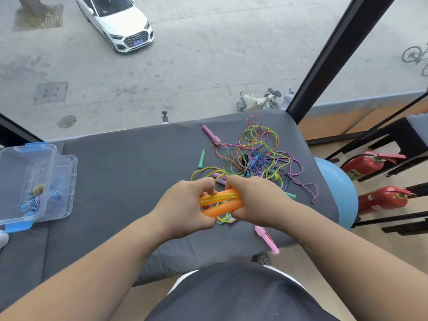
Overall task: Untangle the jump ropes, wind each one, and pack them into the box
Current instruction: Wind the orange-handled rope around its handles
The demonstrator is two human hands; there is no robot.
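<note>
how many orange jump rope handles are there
2: the farther orange handle and the nearer orange handle, side by side, gripped by the left hand and right hand. Others may hide in the rope tangle.

Street outside, clutter at right.
Car (115, 22) upper left, bike (415, 55) upper right; extinguishers (363, 164) and ball (335, 181) at right edge.

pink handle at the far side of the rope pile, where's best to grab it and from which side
Pinch the pink handle across its straight shaft, coming down from the far-left side. It lies flat on the grey cover with that end free and nothing over it. Its flared end points into the tangle, where cords crowd it.
</note>
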